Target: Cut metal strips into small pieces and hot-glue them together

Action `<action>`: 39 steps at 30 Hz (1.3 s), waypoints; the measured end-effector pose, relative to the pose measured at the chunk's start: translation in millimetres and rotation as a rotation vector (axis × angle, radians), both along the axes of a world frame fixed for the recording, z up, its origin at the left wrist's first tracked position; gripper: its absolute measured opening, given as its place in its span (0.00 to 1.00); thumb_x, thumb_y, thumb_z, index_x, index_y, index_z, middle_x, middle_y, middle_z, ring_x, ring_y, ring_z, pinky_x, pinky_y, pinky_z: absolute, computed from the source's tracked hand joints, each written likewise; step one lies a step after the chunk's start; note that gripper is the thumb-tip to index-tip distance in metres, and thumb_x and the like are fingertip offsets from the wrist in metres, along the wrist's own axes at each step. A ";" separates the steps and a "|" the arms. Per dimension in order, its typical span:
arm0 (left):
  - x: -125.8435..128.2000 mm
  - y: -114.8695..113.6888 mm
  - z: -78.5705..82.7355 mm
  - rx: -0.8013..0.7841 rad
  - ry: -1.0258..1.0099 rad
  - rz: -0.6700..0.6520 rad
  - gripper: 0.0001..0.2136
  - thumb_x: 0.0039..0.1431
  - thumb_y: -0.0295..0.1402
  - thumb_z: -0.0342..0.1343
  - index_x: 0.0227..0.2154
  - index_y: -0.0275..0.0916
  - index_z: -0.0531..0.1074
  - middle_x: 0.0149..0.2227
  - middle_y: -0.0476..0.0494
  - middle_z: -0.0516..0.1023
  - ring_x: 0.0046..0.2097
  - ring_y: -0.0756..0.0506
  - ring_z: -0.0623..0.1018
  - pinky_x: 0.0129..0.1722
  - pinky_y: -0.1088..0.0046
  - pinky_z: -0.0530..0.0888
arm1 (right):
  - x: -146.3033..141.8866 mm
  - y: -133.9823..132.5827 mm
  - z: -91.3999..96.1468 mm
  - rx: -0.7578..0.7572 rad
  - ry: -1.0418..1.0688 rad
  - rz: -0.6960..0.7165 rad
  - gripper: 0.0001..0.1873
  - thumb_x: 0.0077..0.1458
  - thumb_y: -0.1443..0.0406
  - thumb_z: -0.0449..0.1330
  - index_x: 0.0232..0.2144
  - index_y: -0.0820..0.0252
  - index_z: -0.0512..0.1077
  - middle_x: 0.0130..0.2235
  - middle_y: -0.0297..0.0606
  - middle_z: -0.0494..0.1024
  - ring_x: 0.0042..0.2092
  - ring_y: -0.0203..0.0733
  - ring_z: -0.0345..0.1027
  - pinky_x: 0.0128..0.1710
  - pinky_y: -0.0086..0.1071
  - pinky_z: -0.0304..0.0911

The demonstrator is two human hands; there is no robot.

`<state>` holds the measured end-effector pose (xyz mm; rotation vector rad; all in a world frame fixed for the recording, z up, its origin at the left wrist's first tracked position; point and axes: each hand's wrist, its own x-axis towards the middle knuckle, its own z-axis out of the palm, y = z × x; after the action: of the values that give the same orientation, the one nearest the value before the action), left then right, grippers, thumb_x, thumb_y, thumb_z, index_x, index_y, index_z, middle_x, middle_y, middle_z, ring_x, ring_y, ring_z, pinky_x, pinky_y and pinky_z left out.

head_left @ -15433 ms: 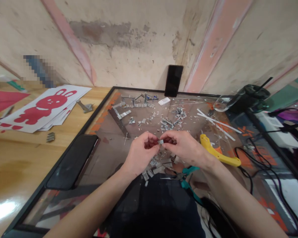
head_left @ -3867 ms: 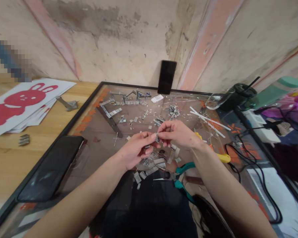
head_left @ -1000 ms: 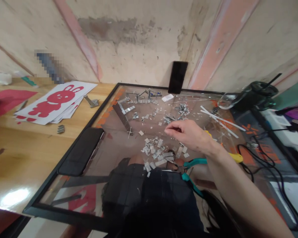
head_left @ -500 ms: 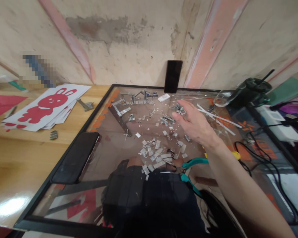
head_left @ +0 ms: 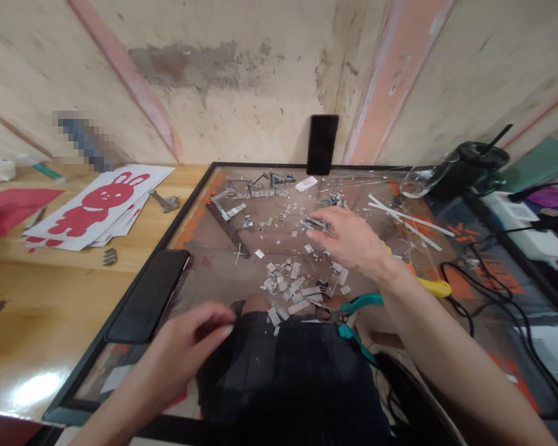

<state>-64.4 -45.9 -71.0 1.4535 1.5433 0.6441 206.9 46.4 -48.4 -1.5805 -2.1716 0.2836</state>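
My right hand [head_left: 353, 243] reaches over the glass tabletop [head_left: 199, 266], thumb and fingers apart around a small cluster of grey metal-looking strips [head_left: 312, 223]. Whether the fingertips touch the strips I cannot tell. My left hand [head_left: 193, 337] hovers over the near left part of the glass, fingers loosely bent, thumb apart and nothing visible in it. Between the hands lies a loose pile of small grey flat pieces [head_left: 283, 282]. Pliers with teal handles [head_left: 360, 302] lie just right of that pile. Another grey cluster [head_left: 333, 200] sits beyond my right fingers.
A phone [head_left: 149, 294] lies at the left edge; another phone [head_left: 322, 144] leans on the wall. Small assembled grey models [head_left: 270, 179] stand at the back. White strips [head_left: 409, 217], a dark cup [head_left: 467, 167], cables [head_left: 474, 272] and a yellow-handled tool [head_left: 434, 287] lie right. Rabbit paper [head_left: 106, 201] lies left.
My left hand has come into view from the lower left. My right hand has moved slightly nearer and left, from the far grey cluster to the strips.
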 end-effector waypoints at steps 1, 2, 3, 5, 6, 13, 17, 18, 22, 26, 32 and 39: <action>8.5 14.4 -7.6 0.067 0.115 -0.133 0.06 0.49 0.31 0.56 0.31 0.44 0.75 0.30 0.48 0.74 0.33 0.46 0.73 0.35 0.71 0.69 | -0.3 -0.5 0.0 0.001 0.000 0.006 0.18 0.55 0.60 0.54 0.46 0.63 0.70 0.47 0.45 0.73 0.48 0.48 0.65 0.47 0.42 0.61; 17.4 28.0 -15.1 0.152 0.218 -0.237 0.10 0.50 0.30 0.53 0.36 0.45 0.75 0.34 0.47 0.73 0.34 0.45 0.73 0.38 0.69 0.69 | -0.5 -1.0 0.0 0.002 0.002 0.008 0.17 0.56 0.60 0.54 0.45 0.62 0.70 0.47 0.45 0.73 0.47 0.48 0.65 0.46 0.41 0.61; 26.3 40.0 -21.8 0.204 0.296 -0.322 0.13 0.51 0.28 0.51 0.39 0.45 0.73 0.38 0.45 0.72 0.37 0.44 0.73 0.40 0.67 0.68 | -0.7 -1.2 0.1 -0.001 0.003 0.007 0.17 0.56 0.60 0.54 0.45 0.62 0.70 0.47 0.45 0.74 0.47 0.48 0.66 0.46 0.41 0.61; 41.3 57.5 -31.8 0.259 0.353 -0.362 0.12 0.51 0.27 0.49 0.37 0.44 0.73 0.38 0.45 0.70 0.38 0.43 0.72 0.42 0.66 0.66 | -1.0 -1.2 -0.1 -0.011 -0.001 0.005 0.16 0.55 0.60 0.54 0.44 0.60 0.71 0.46 0.44 0.74 0.46 0.48 0.66 0.44 0.40 0.62; 46.7 62.9 -35.0 0.257 0.347 -0.360 0.10 0.51 0.28 0.50 0.34 0.43 0.73 0.36 0.45 0.70 0.37 0.44 0.72 0.41 0.66 0.66 | -1.0 -0.8 -0.4 -0.015 -0.005 0.004 0.16 0.55 0.60 0.54 0.44 0.60 0.71 0.45 0.43 0.75 0.46 0.48 0.66 0.44 0.40 0.61; 54.3 71.3 -41.1 0.185 0.166 -0.228 0.04 0.52 0.34 0.52 0.30 0.40 0.66 0.29 0.48 0.71 0.32 0.46 0.72 0.34 0.70 0.68 | -5.7 1.7 -7.5 -0.092 -0.007 0.019 0.16 0.55 0.60 0.54 0.44 0.60 0.71 0.44 0.43 0.75 0.45 0.47 0.67 0.44 0.40 0.61; 60.0 73.6 -37.5 0.183 0.007 -0.083 0.08 0.49 0.35 0.55 0.32 0.40 0.66 0.29 0.49 0.71 0.32 0.47 0.72 0.35 0.71 0.67 | -17.2 -3.1 -9.9 -0.249 0.106 0.139 0.14 0.54 0.61 0.55 0.40 0.60 0.73 0.39 0.41 0.78 0.42 0.44 0.70 0.41 0.36 0.62; 62.9 74.4 -35.5 0.196 -0.001 -0.068 0.09 0.48 0.34 0.56 0.33 0.39 0.66 0.29 0.50 0.71 0.32 0.47 0.71 0.34 0.71 0.67 | -20.2 -4.2 -10.8 -0.302 0.152 0.172 0.14 0.53 0.61 0.56 0.40 0.60 0.73 0.38 0.40 0.78 0.40 0.43 0.70 0.40 0.35 0.62; 77.4 78.0 -26.8 0.229 -0.024 -0.111 0.11 0.48 0.31 0.56 0.36 0.39 0.66 0.29 0.51 0.70 0.31 0.49 0.71 0.33 0.71 0.67 | -25.8 -2.2 -19.0 -0.421 0.328 0.201 0.10 0.50 0.65 0.57 0.35 0.61 0.74 0.33 0.36 0.77 0.34 0.37 0.69 0.34 0.30 0.62; 88.4 83.3 -24.2 0.243 -0.207 -0.106 0.16 0.47 0.29 0.56 0.41 0.39 0.64 0.31 0.50 0.68 0.33 0.49 0.71 0.34 0.72 0.68 | -22.4 6.1 -28.7 -0.511 0.588 0.113 0.03 0.46 0.69 0.57 0.27 0.62 0.71 0.24 0.30 0.72 0.26 0.32 0.64 0.27 0.27 0.59; 93.7 96.5 -32.4 0.152 -0.381 -0.039 0.08 0.46 0.31 0.59 0.30 0.36 0.67 0.25 0.52 0.70 0.27 0.52 0.69 0.29 0.75 0.67 | -19.4 10.6 -32.0 -0.672 0.946 0.034 0.02 0.46 0.70 0.59 0.26 0.62 0.68 0.21 0.27 0.70 0.23 0.30 0.63 0.26 0.27 0.61; 86.4 102.0 -27.5 -0.104 -0.686 0.000 0.08 0.40 0.27 0.61 0.22 0.36 0.65 0.20 0.52 0.71 0.24 0.52 0.71 0.26 0.77 0.66 | -21.0 8.6 -32.5 -0.680 0.848 0.040 0.01 0.48 0.69 0.58 0.26 0.61 0.68 0.21 0.28 0.70 0.21 0.29 0.62 0.22 0.25 0.60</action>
<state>22.1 56.0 -98.6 0.9994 1.0168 0.9282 185.9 55.0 -80.9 -1.3243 -1.4764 1.5165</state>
